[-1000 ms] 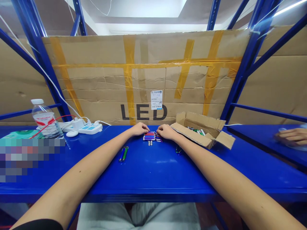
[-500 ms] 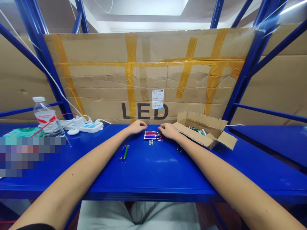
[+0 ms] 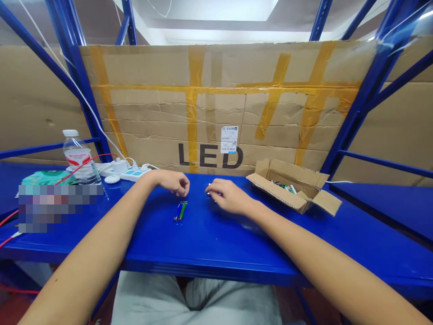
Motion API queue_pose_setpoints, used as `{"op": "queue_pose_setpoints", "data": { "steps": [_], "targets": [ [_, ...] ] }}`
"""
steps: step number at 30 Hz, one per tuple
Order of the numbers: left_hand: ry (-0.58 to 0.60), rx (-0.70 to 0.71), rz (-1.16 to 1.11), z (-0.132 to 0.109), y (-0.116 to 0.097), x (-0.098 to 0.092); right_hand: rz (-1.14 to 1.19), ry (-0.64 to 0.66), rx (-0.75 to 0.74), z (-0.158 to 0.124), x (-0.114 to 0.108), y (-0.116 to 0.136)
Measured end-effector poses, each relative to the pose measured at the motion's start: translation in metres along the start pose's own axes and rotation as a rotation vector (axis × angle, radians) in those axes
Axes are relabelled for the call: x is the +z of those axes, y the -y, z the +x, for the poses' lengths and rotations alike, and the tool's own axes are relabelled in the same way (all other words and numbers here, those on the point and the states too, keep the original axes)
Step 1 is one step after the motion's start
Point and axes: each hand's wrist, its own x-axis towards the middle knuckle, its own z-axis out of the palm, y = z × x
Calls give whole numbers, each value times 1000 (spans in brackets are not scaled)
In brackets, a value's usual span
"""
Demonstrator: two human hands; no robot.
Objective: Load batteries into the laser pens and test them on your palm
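My left hand [image 3: 174, 183] is curled closed just behind two slim metallic tubes, a blue tube [image 3: 177, 212] and a green tube [image 3: 182, 211], which lie side by side on the blue table [image 3: 209, 243]. Whether its fingers hold anything small is hidden. Further right, my right hand [image 3: 229, 197] is bent over a group of slim coloured tubes [image 3: 209, 190], fingers closed around this spot. Only bits of shiny ends show past the fingers, so how many it grips cannot be made out. The small silver discs are hidden now.
An open cardboard box [image 3: 282, 192] with several small tubes inside stands right of my right hand. At left are a water bottle [image 3: 80, 158], a green packet [image 3: 50, 177], a white power strip [image 3: 135, 173] and cables. A large cardboard sheet [image 3: 155, 117] stands behind the table.
My left hand has moved left and nearer, toward the blue and green tubes. My right hand has come left and nearer, covering the row of tubes. The view has shifted slightly.
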Motion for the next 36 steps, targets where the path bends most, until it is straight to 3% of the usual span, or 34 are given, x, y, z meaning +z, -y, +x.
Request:
{"op": "queue_pose_setpoints", "data": {
  "steps": [3, 6, 15, 26, 30, 33, 34, 36],
  "targets": [
    [52, -14, -13, 3, 2, 2, -9, 171, -148, 3, 16, 33],
    [82, -28, 17, 8, 3, 6, -44, 220, -187, 6, 28, 48],
    [24, -6, 43, 13, 0, 9, -90, 204, -166, 8, 36, 44],
    [33, 14, 92, 15, -8, 14, -29, 263, -129, 2, 22, 48],
    [-7, -26, 117, 13, -16, 18, 60, 439, -84, -1, -1, 46],
    [-5, -7, 109, 15, -26, 26, 293, 735, 44, -12, -35, 28],
    [-6, 13, 102, 16, -31, 31, 374, 759, 141, -17, -46, 20],
    [-41, 71, 109, 19, -41, 40, 424, 658, 323, -28, -65, 0]
  ]
}}
